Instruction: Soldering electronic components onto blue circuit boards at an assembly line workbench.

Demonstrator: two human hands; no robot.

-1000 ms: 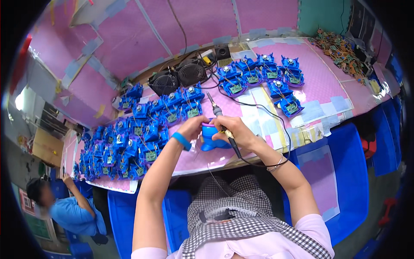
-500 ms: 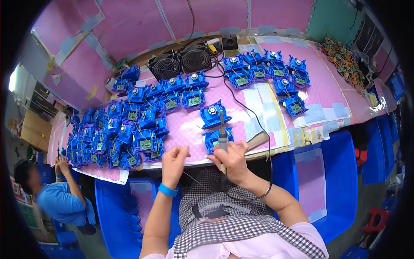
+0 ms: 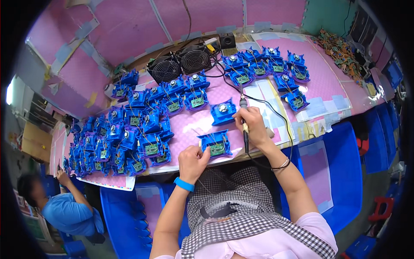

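In my right hand (image 3: 252, 125) is a soldering iron (image 3: 246, 140), held upright with its tip pointing to the far side of the bench. My left hand (image 3: 193, 165) is closed, thumb against the fingers, and a thin solder wire (image 3: 204, 186) trails below it. Just beyond the left fingers lies a blue plastic housing half (image 3: 217, 146) with a green circuit board inside. Farther back, beside my right fingers, is the matching blue half (image 3: 222, 113) with a round silver part. Thin leads rise from the nearer half.
Many more blue housings (image 3: 129, 134) crowd the left of the pink bench, with another group (image 3: 276, 67) at the back right. Two black fans (image 3: 194, 58) stand behind. The iron's cable (image 3: 276, 113) loops right. Blue bins (image 3: 345, 172) sit below. A person in blue (image 3: 69, 213) works at left.
My right hand has lifted the iron away to the right and farther back. My left hand has moved right, up to the nearer housing half. The view has shifted slightly.
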